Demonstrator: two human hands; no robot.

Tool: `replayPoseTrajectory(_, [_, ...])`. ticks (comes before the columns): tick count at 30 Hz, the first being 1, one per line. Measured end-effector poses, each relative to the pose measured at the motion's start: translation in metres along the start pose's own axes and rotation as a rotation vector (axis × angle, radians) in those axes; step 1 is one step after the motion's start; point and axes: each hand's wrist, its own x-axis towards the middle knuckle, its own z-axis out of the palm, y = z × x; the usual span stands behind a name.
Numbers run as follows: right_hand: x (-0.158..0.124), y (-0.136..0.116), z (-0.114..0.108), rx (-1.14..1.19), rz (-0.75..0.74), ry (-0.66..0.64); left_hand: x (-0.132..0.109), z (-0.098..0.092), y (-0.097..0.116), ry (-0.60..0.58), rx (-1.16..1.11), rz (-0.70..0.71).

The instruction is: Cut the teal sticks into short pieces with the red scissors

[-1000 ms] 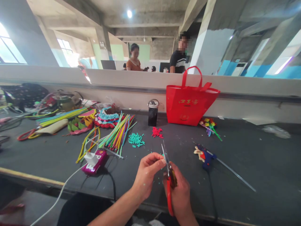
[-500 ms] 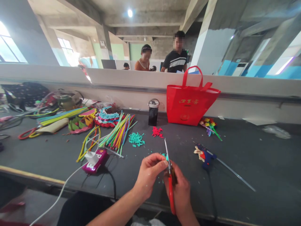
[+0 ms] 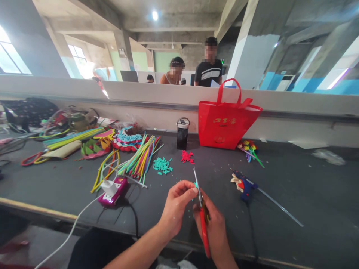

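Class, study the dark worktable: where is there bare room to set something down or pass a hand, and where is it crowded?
Bare patches on the table: right of the glue gun out to the far edge, and between the red bag and the hands. Crowded: the left half, with the chenille stems, the plug adapter, the teal snippets and the red snippets.

Bright daylight from blown-out windows (image 3: pixel 11 59) at left and 1 round ceiling lamp (image 3: pixel 154 15); soft shadows on the dark worktable (image 3: pixel 308 186). Wide-angle bending at edges; bottom-left corner blurred.
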Motion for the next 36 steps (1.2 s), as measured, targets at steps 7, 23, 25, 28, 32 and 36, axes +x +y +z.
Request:
replayPoseTrajectory(7, [-0.004,0.003,0.002,-0.033,0.093,0.003,-0.001,0.000,-0.001,0.002,0.032,-0.002])
replayPoseTrajectory(23, [-0.017,0.026,0.001,0.269,0.270,-0.150,0.011,-0.007,-0.018,-0.023,-0.408,-0.063])
replayPoseTrajectory(25, [-0.021,0.031,-0.001,0.370,0.313,-0.159,0.011,-0.004,-0.020,-0.010,-0.421,-0.051])
replayPoseTrajectory(28, [-0.032,0.040,-0.001,0.422,0.422,-0.077,0.011,0.001,-0.020,-0.031,-0.390,-0.033])
replayPoseTrajectory(32, [-0.039,0.041,-0.004,0.433,0.406,0.019,0.009,0.004,-0.014,-0.011,-0.242,-0.013])
replayPoseTrajectory(36, [-0.034,0.028,-0.012,0.355,0.271,0.073,0.005,0.005,-0.002,0.005,-0.172,0.021])
